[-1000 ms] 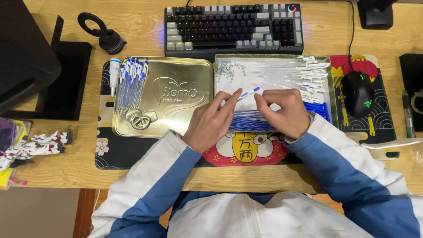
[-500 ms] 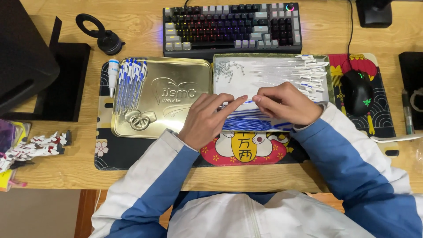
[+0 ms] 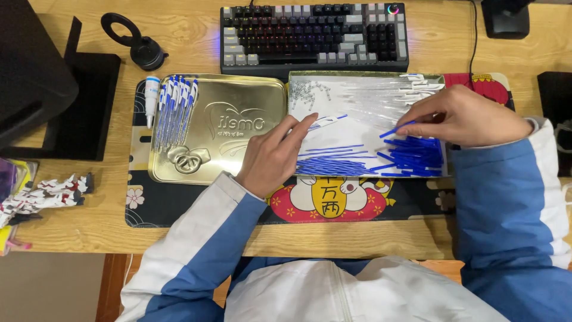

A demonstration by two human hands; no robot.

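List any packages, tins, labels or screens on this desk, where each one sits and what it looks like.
Gold lid: flat on the mat left of centre, rounded rectangle, embossed lettering and heart; left hand rests at its right edge.
Tray: below the keyboard, rectangular, pale lining, holding blue refills; right hand pinches one.
White tube: left of the lid, blue label.
Wrappers: far left, crumpled, white, red and black.
No screen shows.
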